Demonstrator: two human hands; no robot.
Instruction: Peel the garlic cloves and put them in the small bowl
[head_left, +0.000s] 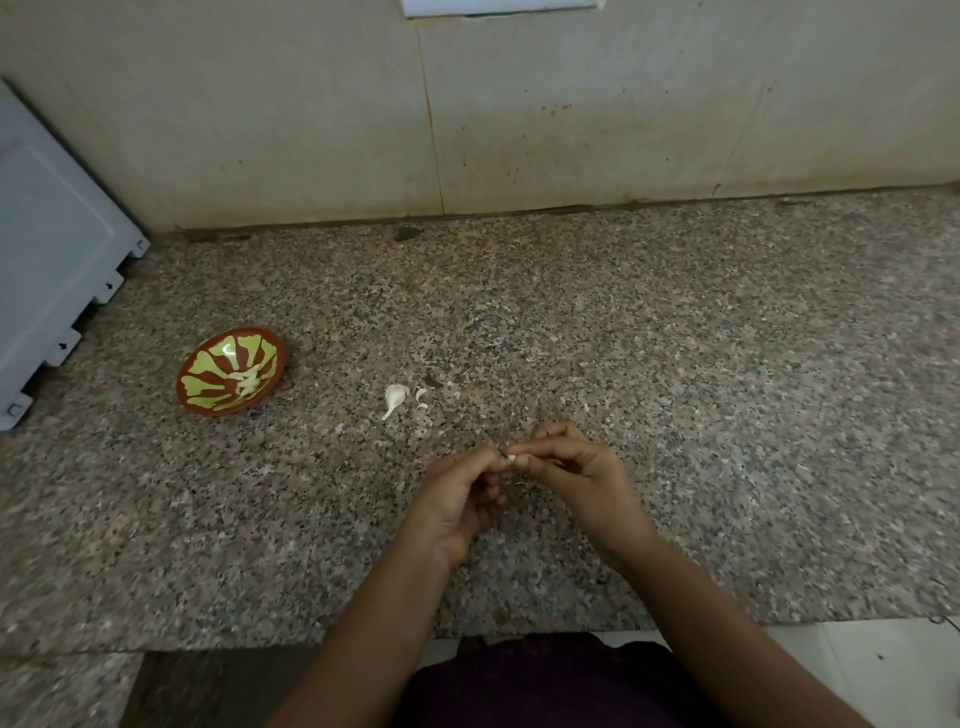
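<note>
Hands, two: left hand (457, 501) and right hand (584, 480) together pinch one garlic clove (511, 458). One loose clove (395, 397) and one small bowl (218, 358) on tabletop (675, 364).

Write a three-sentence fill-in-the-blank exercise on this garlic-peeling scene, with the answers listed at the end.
The small bowl stands to the ____ of both hands.
The left hand and right hand pinch the held clove ____ the countertop.
The loose clove lies on the countertop between the hands and the ____.
Missing words: left; above; bowl.
</note>
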